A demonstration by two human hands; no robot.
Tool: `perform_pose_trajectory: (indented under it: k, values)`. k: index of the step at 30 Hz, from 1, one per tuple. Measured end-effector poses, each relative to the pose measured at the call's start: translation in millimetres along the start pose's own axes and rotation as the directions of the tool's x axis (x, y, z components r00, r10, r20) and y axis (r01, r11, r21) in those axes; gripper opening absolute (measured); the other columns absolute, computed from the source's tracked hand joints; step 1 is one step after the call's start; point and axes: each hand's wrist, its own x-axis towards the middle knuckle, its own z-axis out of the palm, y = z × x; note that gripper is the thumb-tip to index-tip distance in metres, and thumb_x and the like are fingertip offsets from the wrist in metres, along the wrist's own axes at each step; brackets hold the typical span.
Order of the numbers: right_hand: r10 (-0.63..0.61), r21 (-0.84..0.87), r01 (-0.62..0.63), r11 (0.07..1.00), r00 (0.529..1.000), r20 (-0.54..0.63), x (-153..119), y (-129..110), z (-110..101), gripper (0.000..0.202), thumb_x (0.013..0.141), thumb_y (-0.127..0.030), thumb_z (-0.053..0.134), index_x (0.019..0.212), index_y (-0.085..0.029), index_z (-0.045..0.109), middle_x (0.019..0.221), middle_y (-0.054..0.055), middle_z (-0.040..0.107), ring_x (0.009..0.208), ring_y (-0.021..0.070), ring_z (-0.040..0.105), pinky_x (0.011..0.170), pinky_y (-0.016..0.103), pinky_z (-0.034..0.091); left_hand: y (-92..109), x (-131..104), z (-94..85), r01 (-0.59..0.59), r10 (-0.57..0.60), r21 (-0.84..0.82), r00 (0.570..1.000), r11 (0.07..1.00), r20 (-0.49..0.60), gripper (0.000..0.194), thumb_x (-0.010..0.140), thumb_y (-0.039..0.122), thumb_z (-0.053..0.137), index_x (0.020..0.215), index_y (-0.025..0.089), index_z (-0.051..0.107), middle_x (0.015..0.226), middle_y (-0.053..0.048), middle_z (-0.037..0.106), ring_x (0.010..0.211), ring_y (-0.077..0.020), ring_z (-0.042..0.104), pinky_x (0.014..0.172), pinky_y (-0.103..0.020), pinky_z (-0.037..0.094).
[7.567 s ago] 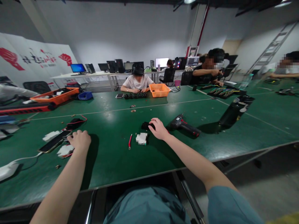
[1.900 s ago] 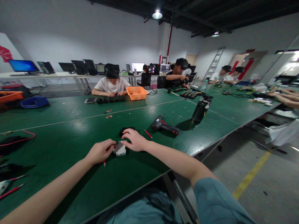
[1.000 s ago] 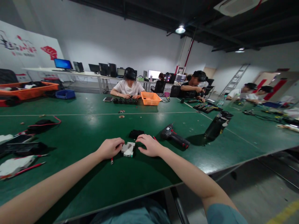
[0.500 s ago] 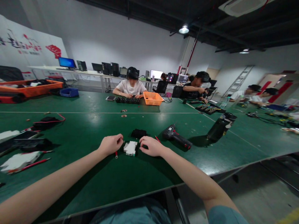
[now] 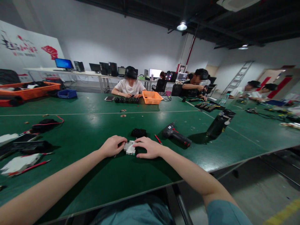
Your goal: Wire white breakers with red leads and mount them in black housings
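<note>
Both my hands pinch the white breaker (image 5: 129, 147) on the green table (image 5: 93, 125): left hand (image 5: 112, 146) one side, right hand (image 5: 148, 147) the other.

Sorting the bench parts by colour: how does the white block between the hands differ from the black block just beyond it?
The white block is pale and touched on both sides by the left hand and right hand; the black block is dark and lies untouched. The white block sits nearer the table edge, the black block farther back. Both are small and rest on the green top.
</note>
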Motion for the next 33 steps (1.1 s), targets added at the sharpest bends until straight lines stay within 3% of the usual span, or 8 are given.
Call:
perform_pose_trajectory:
  k: [5,9,12,15,19,23,27,33]
  values:
    - [-0.014,0.027,0.016,0.999,0.999,-0.053,-1,8,-9,0.032,0.091,-0.043,0.065,0.112,-0.020,0.069,0.123,0.012,0.065,0.118,0.0249,0.056,0.103,0.042,0.043,7,-2,-9.0,-0.080,0.089,-0.112,0.993,0.990,0.078,0.034,0.092,0.028,0.043,0.122,0.022,0.059,0.117,-0.006,0.068,0.102,-0.0197,0.065,0.089,-0.031,0.049]
    - [-0.014,0.030,0.017,0.999,0.997,-0.078,-3,14,-11,0.033,0.089,-0.043,0.066,0.112,-0.018,0.067,0.120,0.012,0.066,0.116,0.0246,0.057,0.104,0.041,0.043,11,-1,-11.0,-0.136,0.153,-0.146,0.982,0.980,0.114,0.048,0.087,0.026,0.049,0.135,0.023,0.049,0.132,-0.008,0.058,0.113,-0.0216,0.060,0.096,-0.032,0.049]
    - [0.018,0.003,-0.018,1.000,0.997,-0.073,-2,15,-3,0.056,0.084,-0.052,0.069,0.128,-0.017,0.059,0.132,0.015,0.059,0.125,0.0280,0.051,0.108,0.043,0.039,9,1,-5.3,-0.084,0.089,-0.068,0.994,0.994,0.063,0.050,0.086,0.025,0.050,0.136,0.022,0.049,0.134,-0.011,0.056,0.115,-0.0244,0.059,0.098,-0.037,0.048]
    - [0.025,-0.012,-0.025,1.000,0.999,-0.032,1,9,5,0.077,0.081,-0.057,0.071,0.142,-0.017,0.047,0.142,0.017,0.051,0.132,0.0311,0.046,0.110,0.047,0.036,1,4,3.5,0.054,-0.053,0.012,0.998,0.998,-0.025,0.031,0.086,0.028,0.052,0.113,0.018,0.061,0.118,-0.012,0.062,0.106,-0.0260,0.061,0.093,-0.039,0.050]
    - [-0.015,0.011,0.015,1.000,1.000,-0.009,6,-2,7,0.076,0.084,-0.051,0.069,0.146,-0.017,0.042,0.142,0.017,0.052,0.131,0.0307,0.047,0.110,0.045,0.035,-11,7,11.5,0.155,-0.153,0.030,0.986,0.987,-0.072,0.014,0.086,0.029,0.052,0.086,0.019,0.062,0.097,-0.010,0.065,0.093,-0.0244,0.062,0.084,-0.038,0.051]
    - [-0.055,0.050,0.055,0.997,0.998,-0.001,5,-5,3,0.075,0.084,-0.047,0.070,0.146,-0.016,0.041,0.141,0.016,0.054,0.130,0.0290,0.049,0.110,0.043,0.035,-15,6,13.2,0.121,-0.117,0.037,0.988,0.992,-0.097,0.019,0.090,0.026,0.047,0.090,0.020,0.065,0.103,-0.008,0.067,0.101,-0.0242,0.061,0.092,-0.041,0.048]
    - [-0.033,0.053,0.033,0.998,0.999,0.006,1,1,-4,0.072,0.087,-0.048,0.066,0.148,-0.020,0.040,0.149,0.015,0.046,0.139,0.0286,0.039,0.114,0.047,0.030,-14,5,14.2,0.113,-0.107,0.060,0.989,0.992,-0.103,0.024,0.093,0.028,0.045,0.096,0.022,0.068,0.113,-0.009,0.065,0.111,-0.0257,0.058,0.098,-0.045,0.045]
    - [0.130,-0.051,-0.141,0.989,0.977,-0.170,-5,22,-11,0.055,0.094,-0.042,0.056,0.144,-0.021,0.045,0.151,0.015,0.040,0.142,0.0287,0.033,0.114,0.051,0.030,-15,7,14.6,0.186,-0.185,0.012,0.982,0.982,-0.030,0.030,0.093,0.032,0.043,0.110,0.021,0.066,0.115,-0.011,0.063,0.107,-0.0260,0.060,0.094,-0.043,0.049]
